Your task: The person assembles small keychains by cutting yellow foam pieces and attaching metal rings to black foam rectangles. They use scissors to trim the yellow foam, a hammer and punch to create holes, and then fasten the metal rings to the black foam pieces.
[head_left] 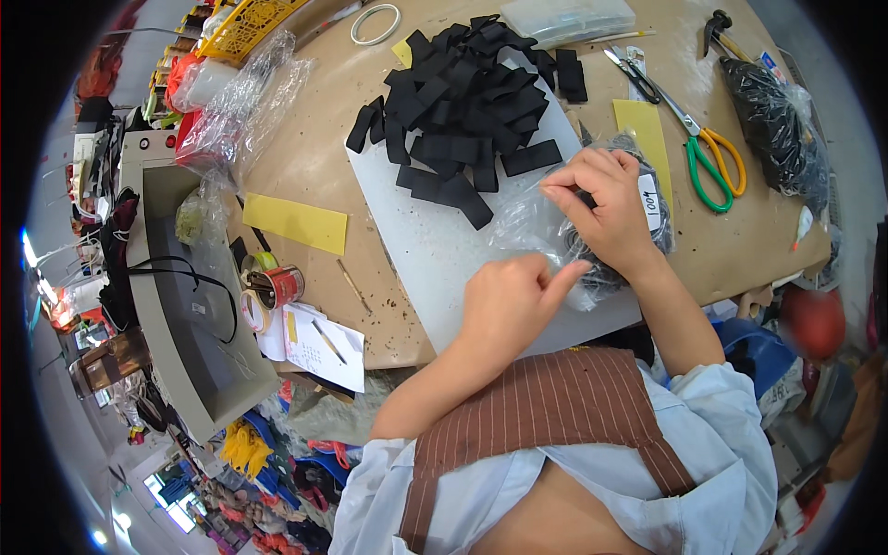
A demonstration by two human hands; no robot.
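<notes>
A clear plastic bag (532,225) with dark coiled pieces inside and a white label lies on a white board (421,268) in front of me. Over the bag, my right hand (601,199) is closed in a pinch, its fingertips at the clear film. My left hand (513,301) is closed beside the bag's near left side, fingers curled and thumb pointing at the film; what it grips, if anything, is hidden. Beyond my hands, a heap of short black fabric strips (462,102) covers the board's far part.
Scissors with green and orange handles (717,166), a hammer (726,37) and a filled dark bag (772,125) lie at the right. Yellow cards (296,222), a tin of tools (277,285) and papers (324,347) are leftward, near a grey machine (176,305). A ring (376,25) lies far back.
</notes>
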